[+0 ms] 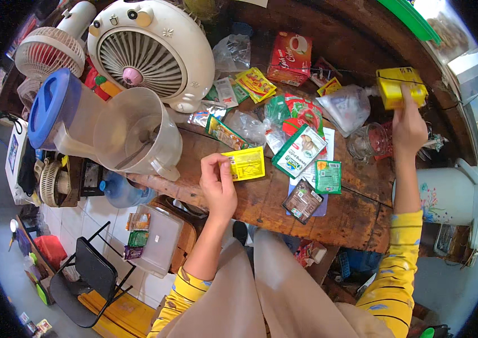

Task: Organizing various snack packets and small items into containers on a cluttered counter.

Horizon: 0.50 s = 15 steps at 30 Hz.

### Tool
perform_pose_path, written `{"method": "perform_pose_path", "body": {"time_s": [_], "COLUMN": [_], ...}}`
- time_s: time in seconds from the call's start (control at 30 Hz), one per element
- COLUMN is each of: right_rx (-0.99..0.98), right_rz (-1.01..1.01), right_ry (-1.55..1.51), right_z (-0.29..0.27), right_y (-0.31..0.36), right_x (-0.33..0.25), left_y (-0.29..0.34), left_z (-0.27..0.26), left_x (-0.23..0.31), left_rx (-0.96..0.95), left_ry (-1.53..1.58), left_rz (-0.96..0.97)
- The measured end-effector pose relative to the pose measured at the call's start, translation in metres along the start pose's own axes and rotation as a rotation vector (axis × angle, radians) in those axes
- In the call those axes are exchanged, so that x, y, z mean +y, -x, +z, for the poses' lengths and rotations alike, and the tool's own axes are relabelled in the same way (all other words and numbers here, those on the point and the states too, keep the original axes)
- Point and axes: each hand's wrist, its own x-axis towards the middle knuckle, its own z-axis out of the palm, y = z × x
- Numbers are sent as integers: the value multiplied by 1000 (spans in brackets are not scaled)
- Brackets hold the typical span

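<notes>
My left hand (219, 188) pinches a small yellow sachet (248, 164) by its left end, just above the wooden table's near edge. Out to the far right, my right hand (409, 130) grips a yellow packet (401, 87), slightly blurred, beside a glass jar (366, 142). Between the hands lies a green-and-white seasoning packet (299, 151), with a small green sachet (328, 177) and a dark brown sachet (302, 201) nearer me. A green-and-orange sachet (226, 133) rests beyond my left hand.
Behind the packets stands a red box (290, 58), with clear plastic bags (347, 107) around. A white fan (151, 53) and a large clear plastic pitcher (137, 129) crowd the left. Below the table's left side sit a clear bin (157, 242) and a black folding chair (96, 265).
</notes>
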Motion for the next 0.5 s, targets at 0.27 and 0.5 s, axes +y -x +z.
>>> {"method": "perform_pose_path", "body": {"time_s": [0.27, 0.5], "right_rx": [-82, 187], "right_rz": [-380, -549], "right_ry": [-933, -1107], "right_z": [-109, -112], "right_y": [62, 53], "right_x": [-98, -177], "left_y": [9, 1], "left_z": [-7, -30], "left_x": [46, 66], "left_rx": [-246, -619], "left_ry": [-56, 377], "left_rz": [-45, -269]}}
